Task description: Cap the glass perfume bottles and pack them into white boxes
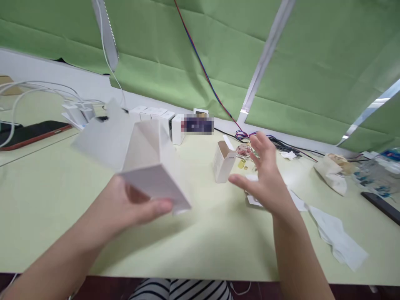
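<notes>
My left hand [131,204] is closed around a white folded-card piece [143,150], lifted above the table, its flat side tilted toward me; a blurred pale flap spreads out to its left. To the right, my right hand [262,175] hovers with thumb and fingers spread and nothing between them. Just left of its thumb a small white box [222,162] stands upright on the table, its top flap up. Partly hidden beneath the right hand lies a flat white piece [253,200].
Several small white boxes [178,129] line the back of the table [200,241]. A phone [37,134] and white cables are at left. Bundled wires [275,146], crumpled tissue [337,237], a cloth-like pouch [331,175] and a dark phone-like slab [381,208] are at right.
</notes>
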`<state>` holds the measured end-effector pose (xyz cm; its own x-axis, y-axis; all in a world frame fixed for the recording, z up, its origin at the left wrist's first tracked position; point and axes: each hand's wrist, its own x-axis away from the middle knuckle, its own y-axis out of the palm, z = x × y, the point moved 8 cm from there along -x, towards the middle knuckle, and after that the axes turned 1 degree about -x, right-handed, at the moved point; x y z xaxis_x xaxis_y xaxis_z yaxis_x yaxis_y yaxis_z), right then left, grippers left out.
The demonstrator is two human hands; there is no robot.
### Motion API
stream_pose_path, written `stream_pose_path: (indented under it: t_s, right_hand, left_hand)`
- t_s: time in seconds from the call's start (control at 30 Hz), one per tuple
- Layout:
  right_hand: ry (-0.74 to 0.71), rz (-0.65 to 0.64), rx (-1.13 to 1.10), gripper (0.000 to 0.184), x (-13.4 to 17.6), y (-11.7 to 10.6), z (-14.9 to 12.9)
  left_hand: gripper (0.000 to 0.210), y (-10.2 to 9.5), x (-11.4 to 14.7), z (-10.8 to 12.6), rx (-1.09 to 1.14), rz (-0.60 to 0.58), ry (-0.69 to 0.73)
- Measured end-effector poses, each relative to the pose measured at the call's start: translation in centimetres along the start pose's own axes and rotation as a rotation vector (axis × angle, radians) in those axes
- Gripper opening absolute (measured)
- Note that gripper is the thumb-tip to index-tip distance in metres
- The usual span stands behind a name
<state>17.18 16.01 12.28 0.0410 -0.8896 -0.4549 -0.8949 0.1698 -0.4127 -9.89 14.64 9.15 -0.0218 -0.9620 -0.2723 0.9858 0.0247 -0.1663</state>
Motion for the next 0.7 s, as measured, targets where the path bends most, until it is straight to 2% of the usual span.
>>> stream_pose_path:
  t_s: [0.1, 0.2, 0.3, 0.4, 0.5, 0.6, 0.7]
  right_hand:
    - [0.056, -0.06, -0.176, 0.138, -4.1, 2.2, 2.8]
    - [0.123, -0.113, -0.287, 0.146, -5.0, 5.3, 5.8]
    - [0.155, -0.174, -0.336, 0.15, -4.4, 7.6, 7.7]
    - [0.192, -0.186, -0.355, 0.148, -4.3, 8.6, 8.8]
    - [0.217, -0.183, -0.345, 0.14, -4.9, 9.3, 9.8]
    - [0.213, -0.197, -0.348, 0.129, -5.2, 9.8, 10.2]
    - [0.192, -0.301, -0.385, 0.118, -4.5, 10.4, 9.6]
  left_hand:
    - [0.068, 2.5, -2.9, 3.6, 0.146, -0.143, 0.089]
    - [0.063, 4.2, -3.9, 4.4, 0.187, -0.23, 0.069]
    - [0.064, 4.6, -4.7, 3.6, 0.215, -0.289, 0.047]
    - [0.07, 4.9, -6.3, 1.8, 0.224, -0.33, 0.002]
    - [0.071, 6.1, -8.1, 0.1, 0.255, -0.377, -0.058]
    - [0.062, 7.2, -9.3, -1.0, 0.315, -0.401, -0.092]
    - [0.059, 7.1, -9.9, -1.3, 0.381, -0.393, -0.08]
